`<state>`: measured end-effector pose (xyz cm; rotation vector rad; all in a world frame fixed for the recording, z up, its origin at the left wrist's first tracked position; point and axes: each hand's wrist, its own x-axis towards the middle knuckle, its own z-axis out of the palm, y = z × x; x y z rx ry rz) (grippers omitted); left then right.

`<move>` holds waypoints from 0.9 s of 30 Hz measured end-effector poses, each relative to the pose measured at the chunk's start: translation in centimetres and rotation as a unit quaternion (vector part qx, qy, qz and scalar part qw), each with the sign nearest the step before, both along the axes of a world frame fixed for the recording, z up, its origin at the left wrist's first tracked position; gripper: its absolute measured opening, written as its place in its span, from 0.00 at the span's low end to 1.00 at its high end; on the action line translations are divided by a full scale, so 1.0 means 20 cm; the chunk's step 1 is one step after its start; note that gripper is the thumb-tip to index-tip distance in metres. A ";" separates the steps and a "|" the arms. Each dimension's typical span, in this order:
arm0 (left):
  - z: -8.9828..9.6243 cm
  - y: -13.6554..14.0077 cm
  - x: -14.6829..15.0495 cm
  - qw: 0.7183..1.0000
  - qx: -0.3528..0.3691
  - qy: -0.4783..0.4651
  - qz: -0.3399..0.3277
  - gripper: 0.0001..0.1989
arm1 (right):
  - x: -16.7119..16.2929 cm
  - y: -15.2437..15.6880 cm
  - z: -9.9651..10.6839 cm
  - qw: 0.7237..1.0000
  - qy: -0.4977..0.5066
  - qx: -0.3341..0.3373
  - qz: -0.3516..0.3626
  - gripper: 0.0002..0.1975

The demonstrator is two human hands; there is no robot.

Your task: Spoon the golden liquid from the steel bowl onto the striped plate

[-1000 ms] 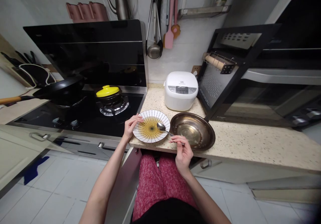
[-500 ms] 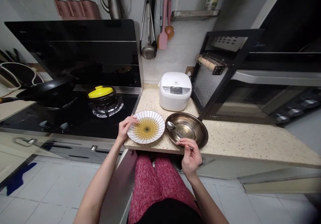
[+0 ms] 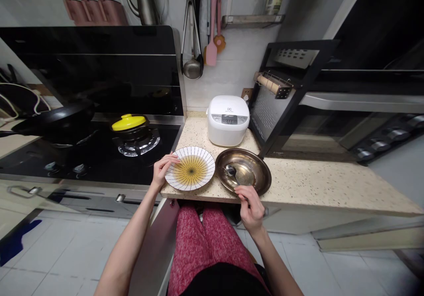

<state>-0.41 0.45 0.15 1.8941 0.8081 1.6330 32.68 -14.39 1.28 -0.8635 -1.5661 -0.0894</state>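
My left hand (image 3: 163, 169) holds the left edge of a white plate (image 3: 207, 160) with dark radiating lines and a yellow centre, its fingers laid over the rim. To the right of the plate stands a shallow metal basin (image 3: 266, 171), on the counter's front edge side. My right hand (image 3: 251, 205) is closed around the handle of a metal spoon (image 3: 231, 170). The spoon's head is inside the basin, over its left part; whether it touches the bottom I cannot tell. A little shiny liquid seems to lie in the basin.
Behind the basin stands a white rice cooker (image 3: 228, 120). An oven (image 3: 331, 132) and a black rack (image 3: 265, 110) flank it on the right. At left, the stove (image 3: 99, 163) carries a yellow-lidded pot (image 3: 129, 123) and a black wok (image 3: 62, 119). A cabinet door (image 3: 155, 238) hangs open below.
The spoon's head has dropped lower into the basin and turned, while my right hand stays near the front rim. My left hand keeps its place on the plate. The whole view has shifted slightly.
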 end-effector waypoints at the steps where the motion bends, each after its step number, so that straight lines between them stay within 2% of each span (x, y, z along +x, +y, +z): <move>1: 0.00 0.00 0.00 1.000 0.001 0.000 -0.001 0.18 | 0.01 0.00 0.00 1.000 -0.015 0.004 0.003 0.12; 5: 0.00 0.00 0.00 1.000 0.000 -0.003 -0.003 0.18 | 0.03 0.01 -0.01 0.995 -0.092 0.020 0.021 0.15; 8: 0.00 0.00 0.00 1.000 -0.003 -0.002 0.000 0.18 | 0.04 0.02 -0.01 0.993 -0.111 0.021 0.029 0.16; 11: 0.00 -0.01 0.01 1.000 -0.002 0.000 0.002 0.18 | 0.02 0.03 0.00 0.997 -0.073 0.023 0.025 0.15; 17: 0.01 -0.02 0.01 1.000 -0.004 0.002 0.007 0.18 | -0.08 0.02 0.04 0.997 0.065 0.012 0.028 0.11; 27: 0.01 -0.02 0.02 1.000 -0.009 -0.004 0.011 0.19 | -0.31 0.08 0.03 0.990 0.087 -0.045 0.099 0.11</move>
